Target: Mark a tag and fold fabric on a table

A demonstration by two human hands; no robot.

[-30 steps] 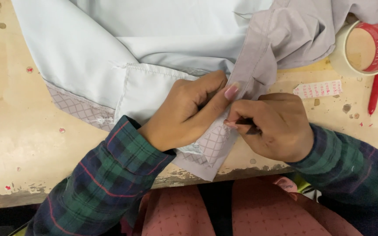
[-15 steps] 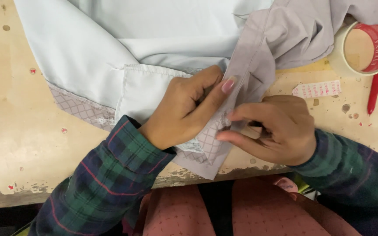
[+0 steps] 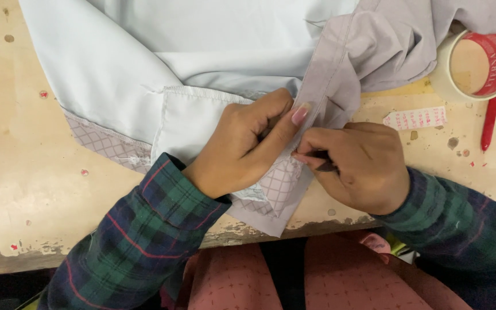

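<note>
A pale blue-grey garment (image 3: pixel 162 51) lies spread on a worn wooden table (image 3: pixel 24 172), with a mauve-grey part (image 3: pixel 386 46) bunched at the upper right and a checked lining (image 3: pixel 279 186) showing at its lower edge. My left hand (image 3: pixel 242 143) presses down on the fabric fold, thumb along the mauve seam. Just right of it, my right hand (image 3: pixel 357 163) pinches a small dark tool (image 3: pixel 325 166) against the seam edge; most of the tool is hidden by the fingers.
A roll of tape (image 3: pixel 477 63) with a red label sits at the upper right, a red pen (image 3: pixel 489 123) below it. A small white printed tag (image 3: pixel 414 117) lies on the table beside my right hand. The table's chipped front edge (image 3: pixel 259 232) runs just below both wrists.
My right hand has shifted slightly along the seam and its fingers have re-pinched the dark tool. My left hand and the garment stay almost where they were.
</note>
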